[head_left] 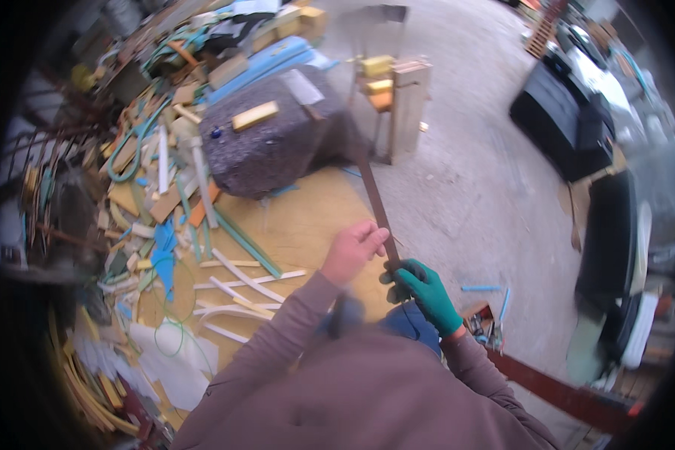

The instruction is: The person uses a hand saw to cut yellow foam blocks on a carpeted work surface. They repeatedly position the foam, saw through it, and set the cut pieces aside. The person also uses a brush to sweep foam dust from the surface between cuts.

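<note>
A long flat brown strip (375,196) runs away from me, past the end of a large purple-grey foam block (251,157). My right hand (427,291), in a green glove with dark fingertips, is closed around the strip's near end. My bare left hand (355,251) is beside the strip, its fingers curled and pinched together. Whether anything is between those fingers is too small and blurred to tell. On top of the block lie a small yellow foam piece (255,116) and a pale flat piece (303,88).
Foam and wood offcuts (139,187) are heaped on the left. Pale strips (251,281) lie on a yellow sheet (319,206). A wooden board (410,112) stands beyond the block. Black padded pieces (566,112) lie at right, and a small box of tools (481,321) sits by my right forearm.
</note>
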{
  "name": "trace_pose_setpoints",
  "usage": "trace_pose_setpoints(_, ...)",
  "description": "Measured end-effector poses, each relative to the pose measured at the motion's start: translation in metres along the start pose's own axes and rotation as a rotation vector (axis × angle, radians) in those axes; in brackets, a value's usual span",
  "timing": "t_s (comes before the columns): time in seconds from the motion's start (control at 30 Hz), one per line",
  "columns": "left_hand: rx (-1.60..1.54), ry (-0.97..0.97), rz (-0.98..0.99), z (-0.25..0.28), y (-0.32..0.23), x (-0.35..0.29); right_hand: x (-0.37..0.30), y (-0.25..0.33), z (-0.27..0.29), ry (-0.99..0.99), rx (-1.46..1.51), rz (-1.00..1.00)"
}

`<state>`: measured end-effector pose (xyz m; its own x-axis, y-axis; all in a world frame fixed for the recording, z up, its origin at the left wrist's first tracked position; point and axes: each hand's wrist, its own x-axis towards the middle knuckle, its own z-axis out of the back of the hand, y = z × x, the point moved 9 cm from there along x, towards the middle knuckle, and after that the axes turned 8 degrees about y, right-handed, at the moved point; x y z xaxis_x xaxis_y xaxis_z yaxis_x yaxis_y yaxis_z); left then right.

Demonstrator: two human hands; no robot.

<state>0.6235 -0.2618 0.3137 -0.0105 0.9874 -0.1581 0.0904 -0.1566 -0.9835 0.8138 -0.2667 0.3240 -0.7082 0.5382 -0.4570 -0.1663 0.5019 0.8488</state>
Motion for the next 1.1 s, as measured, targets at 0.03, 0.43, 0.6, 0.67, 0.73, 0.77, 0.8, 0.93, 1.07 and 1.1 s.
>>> trace_pose_setpoints(0.03, -0.031, -0.031, 0.013, 0.023, 0.004, 0.002, 0.021, 0.002, -0.01, 0.061, -0.032, -0.041)
trace_pose_setpoints(0.43, -0.03, -0.423, 0.159, 0.296, 0.1, 0.085, 0.334, -0.013, -0.051, 0.15, -0.272, -0.05)
trace_pose_setpoints(0.6, 0.445, -0.523, 0.181, 0.454, 0.118, 0.155, 0.519, 0.001, -0.04, -0.018, -0.487, 0.027)
trace_pose_setpoints(0.67, 0.732, -0.514, 0.1, 0.507, 0.111, 0.193, 0.584, 0.022, -0.04, -0.104, -0.771, 0.254)
trace_pose_setpoints(0.73, 0.938, -0.494, 0.01, 0.547, 0.107, 0.237, 0.642, 0.029, -0.05, -0.159, -0.941, 0.438)
trace_pose_setpoints(0.77, 1.0, -0.479, -0.036, 0.565, 0.106, 0.262, 0.676, 0.016, -0.044, -0.184, -0.919, 0.291)
trace_pose_setpoints(0.8, 1.005, -0.451, -0.019, 0.582, 0.112, 0.288, 0.699, 0.015, -0.047, -0.197, -0.947, 0.323)
trace_pose_setpoints(0.93, 1.206, -0.245, -0.176, 0.615, 0.126, 0.377, 0.762, 0.009, -0.059, -0.243, -0.922, 0.317)
trace_pose_setpoints(1.07, 1.286, 0.064, -0.324, 0.624, 0.149, 0.42, 0.79, 0.012, -0.076, -0.293, -0.91, 0.324)
trace_pose_setpoints(1.1, 1.281, 0.11, -0.341, 0.626, 0.154, 0.421, 0.793, 0.011, -0.078, -0.3, -0.901, 0.298)
